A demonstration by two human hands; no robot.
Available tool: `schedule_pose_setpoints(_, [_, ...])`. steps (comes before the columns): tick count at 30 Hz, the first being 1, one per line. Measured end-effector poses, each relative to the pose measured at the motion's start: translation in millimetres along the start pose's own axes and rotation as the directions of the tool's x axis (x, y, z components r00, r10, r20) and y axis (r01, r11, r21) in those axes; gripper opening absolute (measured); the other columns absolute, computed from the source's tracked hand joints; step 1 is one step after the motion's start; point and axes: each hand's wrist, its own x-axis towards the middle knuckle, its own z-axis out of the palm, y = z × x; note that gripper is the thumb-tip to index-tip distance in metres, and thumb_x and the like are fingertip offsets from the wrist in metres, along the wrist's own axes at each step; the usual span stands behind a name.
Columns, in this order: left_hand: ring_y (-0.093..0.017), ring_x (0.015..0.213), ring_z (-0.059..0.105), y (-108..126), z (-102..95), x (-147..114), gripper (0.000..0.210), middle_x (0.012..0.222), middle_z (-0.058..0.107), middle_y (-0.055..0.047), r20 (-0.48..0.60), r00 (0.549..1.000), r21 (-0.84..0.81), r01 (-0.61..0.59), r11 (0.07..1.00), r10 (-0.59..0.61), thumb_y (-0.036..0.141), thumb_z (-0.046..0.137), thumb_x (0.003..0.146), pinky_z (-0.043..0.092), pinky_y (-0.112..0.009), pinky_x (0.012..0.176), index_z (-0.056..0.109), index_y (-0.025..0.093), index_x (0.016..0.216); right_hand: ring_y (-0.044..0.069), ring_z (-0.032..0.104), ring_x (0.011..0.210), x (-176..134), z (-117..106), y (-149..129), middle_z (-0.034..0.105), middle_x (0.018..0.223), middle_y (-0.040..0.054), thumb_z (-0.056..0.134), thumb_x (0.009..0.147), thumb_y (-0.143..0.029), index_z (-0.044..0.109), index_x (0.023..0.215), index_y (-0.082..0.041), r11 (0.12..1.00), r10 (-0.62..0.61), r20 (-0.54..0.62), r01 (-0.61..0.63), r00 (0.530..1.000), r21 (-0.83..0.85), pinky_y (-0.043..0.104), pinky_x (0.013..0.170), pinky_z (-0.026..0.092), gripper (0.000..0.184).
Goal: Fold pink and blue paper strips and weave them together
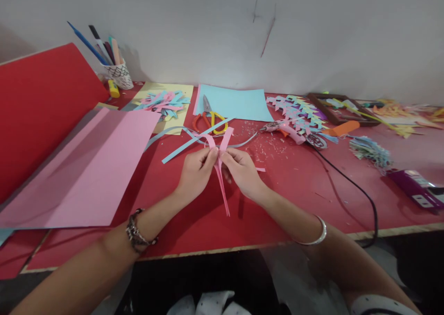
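Note:
Between my two hands is a pink paper strip [222, 185], folded, with two ends sticking up and a narrow part hanging below. My left hand [197, 169] pinches it from the left, thumb on top. From the right, my right hand [243, 169] pinches the same strip close beside the left thumb. Just beyond my hands, a light blue paper strip [176, 151] lies slanted across other thin strips. Scissors [209, 116] with red and yellow handles rest behind them, the blades on a light blue sheet [239, 103].
A pink sheet [83, 171] and a red board [45, 102] occupy the left. Cut strips [164, 103] are heaped on yellow paper. A pink glue gun [286, 129] with a black cord [350, 182] lies right, near a purple stapler-like object [414, 188]. A pen cup [120, 74] stands at back left.

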Motion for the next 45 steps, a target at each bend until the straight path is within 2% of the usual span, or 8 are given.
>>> schedule_pose_setpoints(5, [-0.008,0.046,0.031,-1.6,0.1,1.3,0.032,0.049,0.031,0.006,-0.021,0.999,-0.049,0.035,0.998,-0.036,0.032,0.039,0.081,0.027,-0.021,0.044,0.034,0.019,0.052,0.001,0.034,0.031,0.4,1.4,0.9,0.039,0.039,-0.0095,0.043,0.076,-0.024,0.042,0.054,-0.018,0.999,-0.008,-0.035,0.009,0.999,0.046,0.013,0.031,0.027,0.024])
schedule_pose_setpoints(9, [-0.008,0.046,0.035,-2.3,1.2,2.3,0.029,0.049,0.038,0.005,0.13,0.991,-0.092,0.041,0.995,-0.029,0.031,0.036,0.082,0.032,-0.02,0.046,0.042,0.019,0.056,0.001,0.033,0.03,1.0,0.7,1.5,0.038,0.037,-0.0099,0.044,0.077,-0.026,0.041,0.054,-0.018,0.997,-0.012,-0.088,0.018,0.996,0.076,0.013,0.032,0.027,0.025])
schedule_pose_setpoints(12, [-0.009,0.048,0.041,-0.1,0.8,2.2,0.03,0.05,0.044,0.004,0.18,0.984,-0.087,-0.001,0.996,0.016,0.029,0.034,0.082,0.037,-0.02,0.053,0.044,0.018,0.056,0.001,0.034,0.031,1.2,0.0,1.4,0.038,0.037,-0.0096,0.044,0.077,-0.028,0.041,0.054,-0.018,0.997,-0.003,-0.11,0.011,0.994,0.076,0.013,0.032,0.028,0.025])
schedule_pose_setpoints(19, [-0.009,0.046,0.034,-0.2,-0.6,0.3,0.031,0.047,0.036,0.004,0.068,0.998,0.029,-0.02,0.999,0.018,0.031,0.036,0.081,0.028,-0.022,0.046,0.036,0.019,0.052,0.002,0.035,0.032,1.5,0.5,1.2,0.04,0.038,-0.009,0.045,0.075,-0.028,0.042,0.053,-0.018,0.998,0.032,-0.047,-0.03,0.998,0.051,0.014,0.032,0.028,0.025])
schedule_pose_setpoints(25, [-0.009,0.047,0.03,-0.2,-0.3,0.7,0.029,0.049,0.03,0.005,-0.01,1.0,0.003,0.004,1.0,-0.004,0.031,0.036,0.079,0.025,-0.022,0.044,0.032,0.02,0.053,0.001,0.035,0.032,1.7,1.1,2.9,0.04,0.038,-0.0091,0.045,0.075,-0.027,0.042,0.052,-0.018,0.998,0.023,-0.056,-0.02,0.998,0.052,0.014,0.032,0.027,0.025])
schedule_pose_setpoints(30, [-0.008,0.047,0.031,-0.2,-0.3,1.1,0.03,0.049,0.031,0.005,0.002,1.0,0.004,0.006,1.0,-0.006,0.03,0.036,0.08,0.026,-0.021,0.044,0.035,0.019,0.052,0.001,0.034,0.031,0.9,1.1,-0.7,0.04,0.037,-0.0092,0.046,0.074,-0.027,0.042,0.052,-0.018,0.997,0.028,-0.072,-0.023,0.997,0.068,0.014,0.032,0.028,0.025])
schedule_pose_setpoints(36, [-0.009,0.048,0.038,0.0,-0.4,0.0,0.028,0.05,0.042,0.004,0.01,1.0,0.013,-0.027,1.0,0.027,0.03,0.035,0.082,0.031,-0.021,0.048,0.039,0.019,0.056,0.002,0.037,0.033,0.7,1.4,-0.9,0.041,0.039,-0.0092,0.046,0.075,-0.029,0.042,0.055,-0.018,0.999,0.022,-0.009,-0.021,1.0,0.041,0.014,0.033,0.03,0.023])
schedule_pose_setpoints(45, [-0.009,0.051,0.04,-0.1,0.8,-0.2,0.026,0.053,0.043,0.004,0.014,1.0,-0.006,-0.025,1.0,0.025,0.027,0.038,0.083,0.033,-0.021,0.05,0.039,0.019,0.058,0.001,0.037,0.033,0.3,-0.7,-1.0,0.04,0.039,-0.0099,0.042,0.077,-0.023,0.04,0.055,-0.018,1.0,-0.013,-0.026,0.014,1.0,0.01,0.014,0.035,0.03,0.023])
